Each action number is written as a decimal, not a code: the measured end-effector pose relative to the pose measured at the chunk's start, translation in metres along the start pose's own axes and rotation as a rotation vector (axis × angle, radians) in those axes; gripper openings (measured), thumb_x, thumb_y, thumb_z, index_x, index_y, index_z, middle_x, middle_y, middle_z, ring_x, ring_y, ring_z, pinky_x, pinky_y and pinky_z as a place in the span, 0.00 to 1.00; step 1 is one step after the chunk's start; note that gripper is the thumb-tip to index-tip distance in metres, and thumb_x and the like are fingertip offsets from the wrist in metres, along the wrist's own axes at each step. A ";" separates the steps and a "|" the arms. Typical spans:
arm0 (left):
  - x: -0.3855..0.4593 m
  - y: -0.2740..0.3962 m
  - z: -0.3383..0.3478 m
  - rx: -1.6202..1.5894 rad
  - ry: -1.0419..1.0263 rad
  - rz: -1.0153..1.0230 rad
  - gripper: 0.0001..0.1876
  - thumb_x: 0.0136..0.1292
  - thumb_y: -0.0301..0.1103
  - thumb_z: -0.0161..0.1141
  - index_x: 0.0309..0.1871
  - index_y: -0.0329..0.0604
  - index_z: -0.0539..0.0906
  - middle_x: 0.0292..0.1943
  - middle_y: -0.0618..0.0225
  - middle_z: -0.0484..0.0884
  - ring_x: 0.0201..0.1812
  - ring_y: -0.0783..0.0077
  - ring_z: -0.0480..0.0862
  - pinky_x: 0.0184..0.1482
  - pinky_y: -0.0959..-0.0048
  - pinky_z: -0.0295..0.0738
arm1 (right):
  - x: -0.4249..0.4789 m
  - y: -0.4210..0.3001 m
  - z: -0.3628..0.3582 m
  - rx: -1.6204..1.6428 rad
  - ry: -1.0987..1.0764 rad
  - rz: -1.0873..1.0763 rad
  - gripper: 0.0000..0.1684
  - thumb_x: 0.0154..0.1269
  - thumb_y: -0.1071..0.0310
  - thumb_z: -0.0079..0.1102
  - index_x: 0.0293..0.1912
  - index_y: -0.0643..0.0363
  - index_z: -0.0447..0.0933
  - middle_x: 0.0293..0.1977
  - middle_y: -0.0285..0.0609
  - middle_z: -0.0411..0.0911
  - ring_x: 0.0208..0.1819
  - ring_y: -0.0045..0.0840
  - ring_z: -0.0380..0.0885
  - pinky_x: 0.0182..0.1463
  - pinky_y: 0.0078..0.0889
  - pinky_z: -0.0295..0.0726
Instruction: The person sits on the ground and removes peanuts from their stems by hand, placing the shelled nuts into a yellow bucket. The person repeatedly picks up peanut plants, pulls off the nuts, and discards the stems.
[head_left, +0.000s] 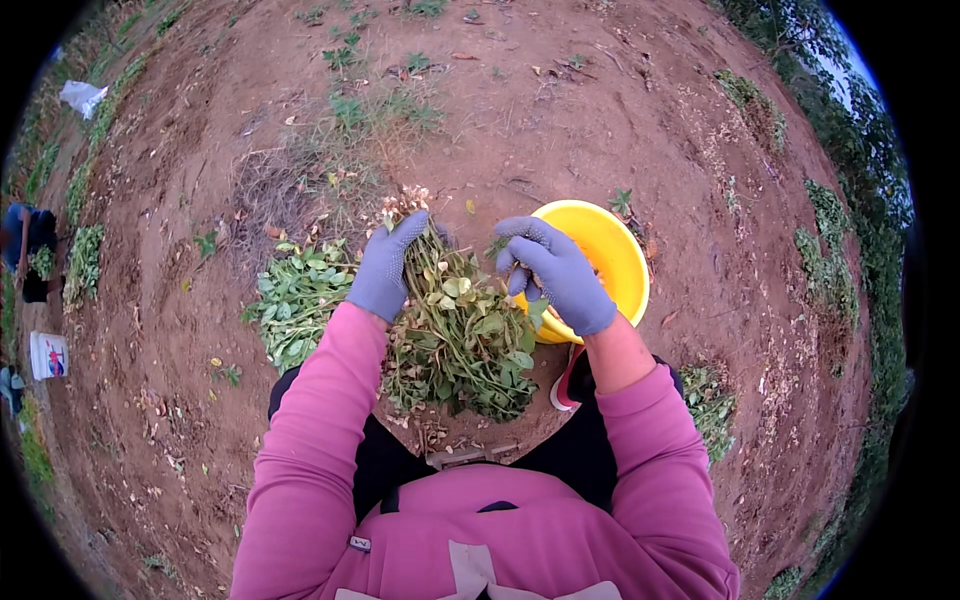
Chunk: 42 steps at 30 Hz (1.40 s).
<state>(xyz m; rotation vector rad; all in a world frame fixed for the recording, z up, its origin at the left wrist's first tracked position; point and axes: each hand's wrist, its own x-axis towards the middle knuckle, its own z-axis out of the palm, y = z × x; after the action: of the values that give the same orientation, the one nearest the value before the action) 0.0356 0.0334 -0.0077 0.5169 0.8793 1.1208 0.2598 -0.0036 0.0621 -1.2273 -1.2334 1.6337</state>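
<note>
My left hand (386, 266), in a grey dotted work glove, grips a bunch of uprooted leafy plants (457, 337) by the stems. Pale pods or roots (406, 202) stick out above that hand, while the yellowing green leaves hang down towards my lap. My right hand (551, 270), gloved alike, is over the left side of a yellow plastic bucket (634, 277) with its fingers curled. A bit of greenery (495, 246) shows by its fingertips; whether they hold it is unclear. Small pale-brown pieces, partly hidden by the hand, lie inside the bucket.
A heap of cut green plants (300, 300) lies left of my knees, another (707, 409) at the right. Dry grass (277, 187) is ahead on reddish soil. Further left are a white bucket (49, 355), a person (28, 247) and a white bag (82, 97).
</note>
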 end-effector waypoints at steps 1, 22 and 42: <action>0.003 0.001 -0.001 -0.044 0.081 0.007 0.13 0.68 0.36 0.60 0.49 0.36 0.77 0.39 0.56 0.84 0.40 0.60 0.86 0.43 0.61 0.85 | 0.001 0.002 -0.002 -0.029 0.000 0.010 0.17 0.72 0.64 0.49 0.55 0.60 0.73 0.28 0.32 0.74 0.22 0.13 0.70 0.24 0.15 0.65; -0.005 0.021 -0.021 -0.185 -0.033 0.190 0.25 0.73 0.50 0.51 0.60 0.35 0.72 0.49 0.48 0.82 0.49 0.54 0.83 0.54 0.56 0.80 | 0.002 0.043 0.014 -0.999 -0.202 0.000 0.56 0.49 0.37 0.68 0.67 0.65 0.59 0.43 0.65 0.80 0.47 0.53 0.80 0.52 0.45 0.77; -0.014 0.003 -0.058 0.138 0.167 0.189 0.44 0.68 0.70 0.43 0.73 0.39 0.61 0.68 0.51 0.67 0.68 0.52 0.67 0.69 0.54 0.62 | -0.096 0.027 -0.005 -0.052 -0.187 0.138 0.21 0.58 0.50 0.66 0.36 0.59 0.76 0.19 0.32 0.70 0.16 0.16 0.68 0.20 0.20 0.67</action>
<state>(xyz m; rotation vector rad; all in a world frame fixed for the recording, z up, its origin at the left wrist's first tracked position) -0.0161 0.0178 -0.0342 0.6369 1.0751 1.2944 0.2907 -0.0985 0.0599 -1.2369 -1.3380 1.8622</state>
